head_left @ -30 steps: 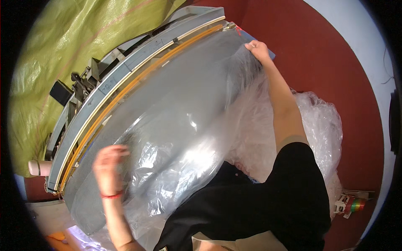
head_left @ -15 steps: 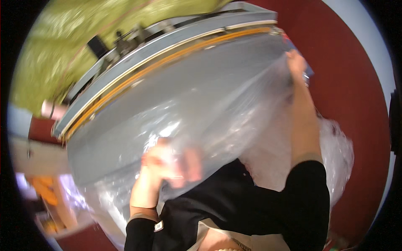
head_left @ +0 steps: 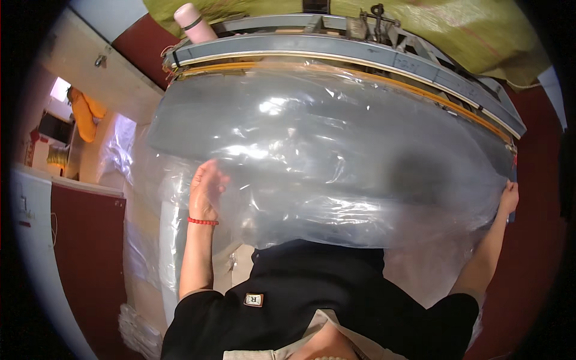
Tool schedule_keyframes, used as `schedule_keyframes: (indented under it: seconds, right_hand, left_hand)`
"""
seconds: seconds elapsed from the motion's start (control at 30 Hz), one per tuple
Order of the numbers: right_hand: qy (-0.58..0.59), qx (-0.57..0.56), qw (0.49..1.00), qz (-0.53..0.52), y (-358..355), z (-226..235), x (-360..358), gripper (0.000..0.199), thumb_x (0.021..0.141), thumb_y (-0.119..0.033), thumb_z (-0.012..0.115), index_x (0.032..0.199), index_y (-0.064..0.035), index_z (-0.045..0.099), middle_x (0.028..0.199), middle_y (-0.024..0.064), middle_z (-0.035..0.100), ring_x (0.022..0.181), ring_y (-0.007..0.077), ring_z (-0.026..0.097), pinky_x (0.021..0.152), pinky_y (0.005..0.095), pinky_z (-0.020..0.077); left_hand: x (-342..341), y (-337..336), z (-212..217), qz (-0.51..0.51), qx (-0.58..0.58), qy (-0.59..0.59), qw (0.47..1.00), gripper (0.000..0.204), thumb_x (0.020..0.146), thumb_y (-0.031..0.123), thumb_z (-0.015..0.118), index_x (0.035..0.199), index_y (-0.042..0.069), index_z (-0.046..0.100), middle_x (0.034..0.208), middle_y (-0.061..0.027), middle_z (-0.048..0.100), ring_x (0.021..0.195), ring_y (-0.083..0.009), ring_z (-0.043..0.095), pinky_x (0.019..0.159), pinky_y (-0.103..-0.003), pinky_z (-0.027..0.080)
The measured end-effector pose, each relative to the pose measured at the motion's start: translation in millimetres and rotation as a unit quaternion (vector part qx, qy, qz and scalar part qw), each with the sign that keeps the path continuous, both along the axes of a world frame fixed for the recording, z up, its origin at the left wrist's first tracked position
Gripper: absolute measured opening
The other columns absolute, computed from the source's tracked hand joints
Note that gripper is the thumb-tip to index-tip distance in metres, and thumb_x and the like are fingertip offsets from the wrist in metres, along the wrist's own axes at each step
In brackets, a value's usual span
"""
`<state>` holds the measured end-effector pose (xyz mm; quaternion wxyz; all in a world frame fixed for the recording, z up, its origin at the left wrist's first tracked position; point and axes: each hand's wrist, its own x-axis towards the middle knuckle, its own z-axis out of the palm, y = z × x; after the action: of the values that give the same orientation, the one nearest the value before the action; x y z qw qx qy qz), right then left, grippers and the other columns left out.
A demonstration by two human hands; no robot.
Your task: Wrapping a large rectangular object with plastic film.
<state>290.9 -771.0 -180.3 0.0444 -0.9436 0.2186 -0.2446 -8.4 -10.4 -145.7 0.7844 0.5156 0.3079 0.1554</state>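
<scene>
A wide sheet of clear plastic film (head_left: 312, 156) is spread over a grey work surface in front of me, glossy and wrinkled. My right hand (head_left: 510, 197) is closed at the far right, pinching the film's edge. At the left part of the sheet, my left hand (head_left: 206, 187) has its fingers curled against the film, their tips slightly blurred. A red bead bracelet (head_left: 203, 222) circles that wrist. The film's near edge hangs close to my black shirt.
Along the far side runs a grey metal beam (head_left: 336, 49) with an orange strip (head_left: 408, 87) below it. A pink bottle (head_left: 195, 23) stands at its left end. Yellow-green sheeting (head_left: 468, 30) lies behind. More clear plastic (head_left: 141, 330) is bunched at lower left.
My view has turned, so the beam now lies farther across the top. My left hand, smeared by motion before, has moved to the film's left part. The right hand still grips the film's edge.
</scene>
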Motion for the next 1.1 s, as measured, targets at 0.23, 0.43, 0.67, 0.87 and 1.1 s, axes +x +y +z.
schedule_keyframes:
  seconds: [0.23,0.43,0.67,0.87,1.1]
  right_hand:
    - [0.018,-0.006,1.000,-0.022,1,7,-3,0.032,0.082,-0.041,0.045,0.088,-0.0104,0.052,0.083,0.0147,0.059,0.079,0.0357,0.055,0.063,0.0440,0.0416]
    - [0.003,0.010,1.000,-0.014,-1,4,4,0.032,0.082,-0.040,0.045,0.087,-0.0097,0.052,0.082,0.0149,0.059,0.078,0.0359,0.055,0.062,0.0432,0.0416]
    - [-0.019,0.055,0.998,0.003,6,10,-6,0.031,0.081,-0.038,0.049,0.085,-0.0084,0.056,0.080,0.0129,0.060,0.074,0.0306,0.056,0.064,0.0380,0.0417]
    - [-0.178,0.350,0.911,0.123,-68,-17,1,0.028,0.079,-0.030,0.059,0.087,-0.0032,0.060,0.080,0.0040,0.060,0.075,0.0143,0.054,0.070,0.0263,0.0415]
    - [-0.211,0.567,0.783,0.143,-74,50,-63,0.029,0.079,-0.025,0.061,0.097,-0.0031,0.057,0.092,0.0044,0.058,0.086,0.0135,0.052,0.079,0.0270,0.0408]
  left_hand:
    - [50,-21,68,-0.124,0.665,-0.101,0.729,0.037,0.080,0.019,0.054,0.112,0.001,0.048,0.112,-0.0125,0.051,0.110,-0.0260,0.043,0.090,-0.034,0.034]
    - [100,-25,30,-0.343,0.767,-0.064,0.539,0.057,0.079,0.037,0.054,0.120,0.001,0.040,0.129,-0.0168,0.034,0.120,-0.0336,0.031,0.096,-0.041,0.028]
    - [69,-36,23,-0.260,0.754,-0.023,0.603,0.047,0.076,0.033,0.058,0.108,0.000,0.051,0.115,-0.0175,0.048,0.102,-0.0329,0.047,0.084,-0.038,0.039]
    - [125,-25,12,-0.088,0.700,0.086,0.703,0.022,0.072,0.019,0.062,0.088,0.003,0.059,0.075,-0.0109,0.058,0.078,-0.0258,0.054,0.068,-0.033,0.044]
    - [142,-10,-3,0.053,0.673,-0.073,0.734,0.020,0.066,0.012,0.066,0.083,0.003,0.059,0.075,-0.0098,0.055,0.076,-0.0248,0.052,0.064,-0.032,0.042]
